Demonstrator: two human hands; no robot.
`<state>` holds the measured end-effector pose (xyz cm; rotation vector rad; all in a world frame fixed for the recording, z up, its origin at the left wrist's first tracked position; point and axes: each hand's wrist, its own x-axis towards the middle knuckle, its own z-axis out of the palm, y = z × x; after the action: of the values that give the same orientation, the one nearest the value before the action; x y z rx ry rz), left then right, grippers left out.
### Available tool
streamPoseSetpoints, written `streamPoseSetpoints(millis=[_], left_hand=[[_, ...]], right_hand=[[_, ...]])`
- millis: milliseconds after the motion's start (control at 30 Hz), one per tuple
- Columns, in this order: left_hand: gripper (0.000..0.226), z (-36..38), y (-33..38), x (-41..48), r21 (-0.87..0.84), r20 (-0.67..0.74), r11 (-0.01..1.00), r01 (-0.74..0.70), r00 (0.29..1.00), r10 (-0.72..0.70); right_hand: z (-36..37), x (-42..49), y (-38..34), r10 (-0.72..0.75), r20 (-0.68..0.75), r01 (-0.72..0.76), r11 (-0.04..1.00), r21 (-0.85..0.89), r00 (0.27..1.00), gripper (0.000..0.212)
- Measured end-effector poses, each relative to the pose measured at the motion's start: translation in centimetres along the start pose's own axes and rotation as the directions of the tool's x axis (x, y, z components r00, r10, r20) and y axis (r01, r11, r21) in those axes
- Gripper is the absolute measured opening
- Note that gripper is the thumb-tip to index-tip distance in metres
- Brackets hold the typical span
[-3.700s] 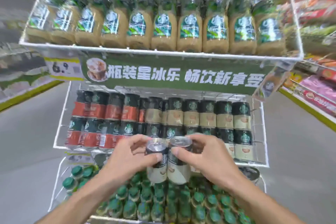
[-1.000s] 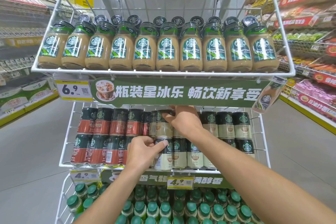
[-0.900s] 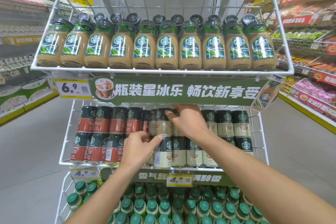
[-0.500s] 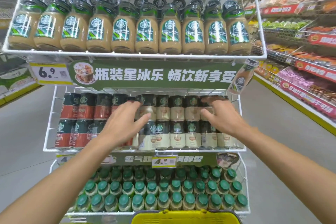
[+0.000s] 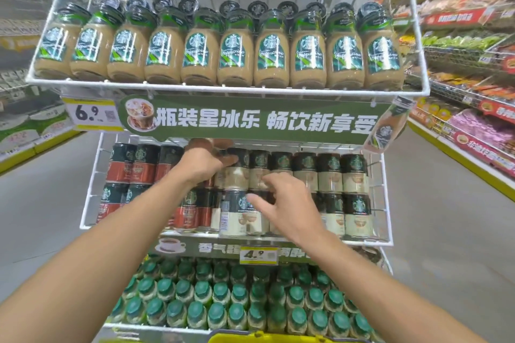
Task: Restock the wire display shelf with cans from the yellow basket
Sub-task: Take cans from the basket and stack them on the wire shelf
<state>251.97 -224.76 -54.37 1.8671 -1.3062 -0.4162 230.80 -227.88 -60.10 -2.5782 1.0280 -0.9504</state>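
Observation:
The wire display shelf (image 5: 388,198) holds two stacked rows of cans on its middle tier: red-banded cans (image 5: 120,170) at the left, cream-banded cans (image 5: 354,175) at the right. My left hand (image 5: 203,164) reaches up under the green sign, fingers and thumb curled round the dark top of an upper-row cream can (image 5: 235,175). My right hand (image 5: 287,203) hovers in front of the lower-row cream cans (image 5: 231,217), fingers spread and holding nothing. Only the rim of the yellow basket (image 5: 250,339) shows at the bottom edge.
The top tier carries glass coffee bottles (image 5: 237,58) above a green sign (image 5: 250,120). Green-capped bottles (image 5: 223,306) fill the bottom tier. Price tags read 6.9 (image 5: 89,113) and 4.9 (image 5: 257,254). Stocked aisle shelves (image 5: 473,69) run along the right; grey floor lies on both sides.
My left hand has risen to the upper row and closed on a cream can's top. My right hand has moved left and down to the lower row.

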Motion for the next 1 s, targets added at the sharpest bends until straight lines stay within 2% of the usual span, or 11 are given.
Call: streamPoseSetpoints(millis=[100, 233, 533, 700, 833, 1000], left_hand=[[0.04, -0.1, -0.2, 0.6, -0.008, 0.033, 1.0, -0.008, 0.999, 0.009], [0.041, -0.1, -0.3, 1.2, 0.03, 0.042, 0.999, 0.014, 0.999, -0.015], [0.042, 0.6, 0.1, 1.6, -0.03, 0.017, 0.999, 0.034, 0.999, -0.034], [0.041, 1.3, 1.0, 1.2, 0.22, -0.011, 0.975, -0.013, 1.0, 0.015], [0.046, 1.6, 1.4, 0.8, 0.295, -0.005, 0.954, 0.042, 0.999, -0.043], [0.047, 2.0, 1.8, 0.4, 0.343, -0.053, 0.937, 0.057, 0.998, -0.041]], right_hand=[[3.0, -0.8, -2.0, 0.076, 0.033, -0.077, 0.997, 0.026, 0.997, 0.042], [4.3, -0.6, -2.4, 0.174, 0.037, -0.176, 0.984, 0.041, 0.984, 0.05], [5.4, 0.0, -3.8, 0.335, 0.053, -0.336, 0.941, 0.025, 0.941, 0.056], [6.1, 0.1, -5.2, 0.376, 0.016, -0.376, 0.926, -0.028, 0.926, 0.062], [6.0, 0.2, -5.5, 0.383, 0.0, -0.383, 0.923, -0.042, 0.924, 0.058], [5.9, -0.3, -5.5, 0.338, -0.052, -0.342, 0.932, -0.122, 0.94, 0.051]])
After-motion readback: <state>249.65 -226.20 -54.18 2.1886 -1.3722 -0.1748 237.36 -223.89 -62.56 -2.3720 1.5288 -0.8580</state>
